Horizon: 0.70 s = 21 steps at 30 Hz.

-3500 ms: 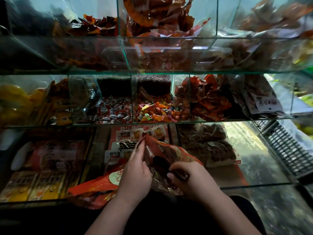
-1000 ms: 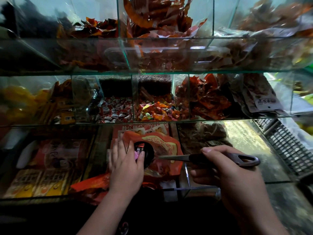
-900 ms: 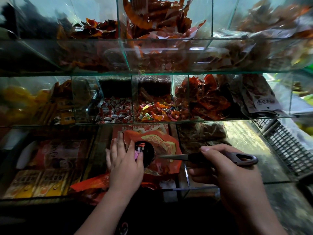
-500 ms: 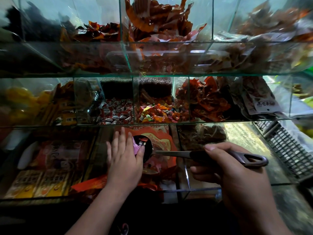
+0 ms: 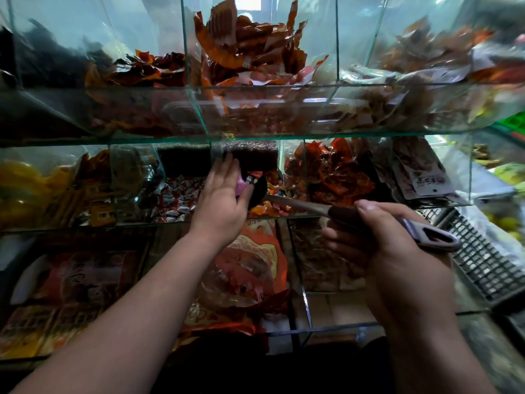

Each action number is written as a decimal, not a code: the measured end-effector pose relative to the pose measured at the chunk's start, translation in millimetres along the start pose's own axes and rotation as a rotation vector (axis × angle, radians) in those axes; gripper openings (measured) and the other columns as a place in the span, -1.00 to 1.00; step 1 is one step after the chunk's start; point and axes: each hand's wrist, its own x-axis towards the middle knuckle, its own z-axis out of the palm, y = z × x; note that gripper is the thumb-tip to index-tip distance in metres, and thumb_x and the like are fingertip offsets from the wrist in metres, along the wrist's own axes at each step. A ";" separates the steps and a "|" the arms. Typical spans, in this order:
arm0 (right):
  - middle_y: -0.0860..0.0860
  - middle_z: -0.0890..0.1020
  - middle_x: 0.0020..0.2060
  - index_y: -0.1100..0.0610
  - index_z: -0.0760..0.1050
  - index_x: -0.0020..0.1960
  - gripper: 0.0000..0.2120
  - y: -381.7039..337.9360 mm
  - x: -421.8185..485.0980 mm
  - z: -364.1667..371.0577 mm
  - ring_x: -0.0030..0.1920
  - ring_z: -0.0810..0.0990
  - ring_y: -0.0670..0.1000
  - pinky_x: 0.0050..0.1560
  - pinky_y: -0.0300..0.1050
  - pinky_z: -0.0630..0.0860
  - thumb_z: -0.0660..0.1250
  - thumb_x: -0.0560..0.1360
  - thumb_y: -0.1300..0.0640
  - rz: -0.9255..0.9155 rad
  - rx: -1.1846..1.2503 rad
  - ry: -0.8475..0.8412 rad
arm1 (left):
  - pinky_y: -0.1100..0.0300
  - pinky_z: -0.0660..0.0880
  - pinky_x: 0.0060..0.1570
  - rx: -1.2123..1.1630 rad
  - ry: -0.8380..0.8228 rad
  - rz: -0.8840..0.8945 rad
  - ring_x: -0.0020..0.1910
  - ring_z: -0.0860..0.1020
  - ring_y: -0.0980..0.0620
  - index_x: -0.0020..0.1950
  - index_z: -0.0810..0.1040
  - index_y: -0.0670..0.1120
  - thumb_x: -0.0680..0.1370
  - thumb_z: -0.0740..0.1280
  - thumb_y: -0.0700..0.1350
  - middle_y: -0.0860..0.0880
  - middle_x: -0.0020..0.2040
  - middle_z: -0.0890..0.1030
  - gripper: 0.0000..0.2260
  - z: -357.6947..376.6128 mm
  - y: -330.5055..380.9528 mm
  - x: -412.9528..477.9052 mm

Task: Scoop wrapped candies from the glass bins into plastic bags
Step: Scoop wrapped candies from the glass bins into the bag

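Note:
My right hand (image 5: 397,251) grips the grey handle of a dark ladle (image 5: 257,190). Its bowl sits at the mouth of the middle-shelf glass bin of mixed orange and yellow wrapped candies (image 5: 272,206). A few wrapped candies (image 5: 247,180), pink and red, lie in the bowl. My left hand (image 5: 221,200) is held flat, fingers straight, against the bowl's left side over those candies. A red and clear plastic bag (image 5: 247,268) with candies in it lies in the lower bin below the ladle.
A bin of red-and-white wrapped candies (image 5: 179,197) sits left of the ladle, a bin of red packets (image 5: 335,174) to the right. The top shelf (image 5: 255,109) holds more glass bins of snack packets. A black plastic crate (image 5: 483,265) stands at the right.
Both hands and the ladle have risen from over the bag on the lower shelf to the middle-shelf candy bin. The bag stays below. My left hand still covers the bowl.

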 end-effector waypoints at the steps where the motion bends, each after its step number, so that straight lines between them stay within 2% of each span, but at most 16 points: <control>1: 0.21 0.76 -0.19 -0.04 0.69 -0.20 -0.84 3.2 6.6 1.4 -0.22 0.78 0.22 -0.30 -0.09 0.67 0.41 0.52 0.13 -0.016 0.011 0.007 | 0.11 -0.11 0.56 -0.025 -0.035 -0.012 0.62 -0.07 0.05 0.65 0.07 -0.05 0.69 0.06 0.18 0.02 0.66 0.01 -0.41 1.9 3.2 10.8; 3: 0.18 0.76 -0.13 0.00 0.70 -0.13 -0.93 15.0 20.1 4.7 -0.13 0.78 0.21 -0.16 0.02 0.70 0.46 0.52 0.09 -0.082 -0.043 -0.005 | 0.11 -0.08 0.57 -0.082 -0.102 -0.053 0.62 -0.02 0.01 0.65 0.11 -0.07 0.70 0.10 0.15 0.00 0.65 0.05 -0.43 5.7 6.4 23.7; 5: 0.07 0.76 -0.07 0.02 0.71 -0.04 -0.97 28.4 32.8 8.0 -0.03 0.77 0.09 0.00 0.05 0.70 0.48 0.55 0.10 -0.228 -0.253 -0.066 | -0.04 0.09 0.56 -0.175 -0.096 -0.091 0.58 0.15 -0.09 0.60 0.24 -0.09 0.69 0.16 0.09 -0.07 0.60 0.22 -0.49 6.4 6.2 24.2; 7: -0.10 0.74 -0.03 0.05 0.69 0.05 -0.91 38.5 40.6 11.1 0.04 0.72 -0.09 0.06 -0.17 0.65 0.48 0.55 0.13 -0.417 -0.480 -0.211 | -0.10 0.24 0.50 -0.269 -0.031 -0.172 0.52 0.27 -0.10 0.57 0.29 -0.05 0.68 0.23 0.03 -0.08 0.54 0.33 -0.53 2.9 5.0 13.0; 9: -0.24 0.68 0.04 0.01 0.67 0.13 -0.85 45.1 42.7 10.3 0.12 0.64 -0.27 0.12 -0.40 0.54 0.45 0.57 0.11 -0.594 -0.693 -0.336 | -0.10 0.30 0.48 -0.315 0.022 -0.261 0.50 0.31 -0.07 0.58 0.29 0.01 0.66 0.28 0.00 -0.03 0.53 0.34 -0.52 -1.7 2.5 -4.9; 11: -0.25 0.61 0.09 -0.02 0.64 0.20 -0.79 46.1 41.5 7.2 0.18 0.53 -0.39 0.19 -0.49 0.45 0.41 0.57 0.06 -0.684 -0.861 -0.385 | -0.05 0.32 0.45 -0.267 0.081 -0.250 0.47 0.34 -0.04 0.55 0.33 0.00 0.64 0.31 -0.04 -0.01 0.49 0.38 -0.53 -8.3 -0.6 -25.0; 15: -0.15 0.70 0.05 0.06 0.68 0.15 -0.80 29.9 18.2 -5.1 0.14 0.64 -0.24 0.15 -0.40 0.50 0.49 0.53 0.19 -0.747 -0.772 -0.374 | 0.15 0.23 0.38 -0.190 0.174 -0.213 0.46 0.31 0.05 0.45 0.46 -0.02 0.61 0.35 -0.10 0.03 0.44 0.40 -0.61 -18.6 -11.2 -67.7; 17: -0.19 0.72 0.00 0.07 0.71 0.06 -0.86 23.5 4.6 -6.0 0.04 0.69 -0.21 0.11 -0.35 0.53 0.50 0.52 0.22 -0.729 -0.716 -0.365 | 0.14 0.20 0.39 -0.165 0.190 -0.306 0.49 0.25 0.04 0.37 0.53 0.00 0.60 0.36 -0.07 0.04 0.47 0.36 -0.67 -16.9 -21.3 -91.0; 18: -0.22 0.73 -0.08 0.03 0.74 -0.02 -0.87 20.2 -0.7 -8.2 -0.04 0.70 -0.24 0.11 -0.30 0.56 0.50 0.52 0.24 -0.648 -0.704 -0.365 | 0.11 0.20 0.40 -0.164 0.184 -0.370 0.51 0.22 0.04 0.33 0.54 0.02 0.59 0.37 -0.05 0.04 0.49 0.33 -0.69 -14.5 -25.7 -102.2; 20: -0.28 0.72 -0.23 -0.08 0.76 -0.18 -0.73 11.8 -14.0 -11.5 -0.18 0.69 -0.31 0.16 -0.21 0.59 0.49 0.53 0.28 -0.411 -0.703 -0.384 | 0.02 0.27 0.45 -0.181 0.122 -0.507 0.53 0.20 0.00 0.32 0.55 0.06 0.58 0.37 -0.03 0.05 0.54 0.26 -0.70 -8.0 -32.8 -119.8; 21: -0.28 0.73 -0.23 -0.07 0.76 -0.17 -0.78 5.0 -22.6 -15.4 -0.18 0.69 -0.31 0.11 -0.26 0.59 0.51 0.51 0.24 -0.464 -0.721 -0.427 | -0.03 0.30 0.46 -0.180 0.064 -0.559 0.53 0.22 -0.03 0.35 0.54 0.05 0.57 0.37 -0.04 0.02 0.56 0.25 -0.67 -4.2 -35.5 -126.1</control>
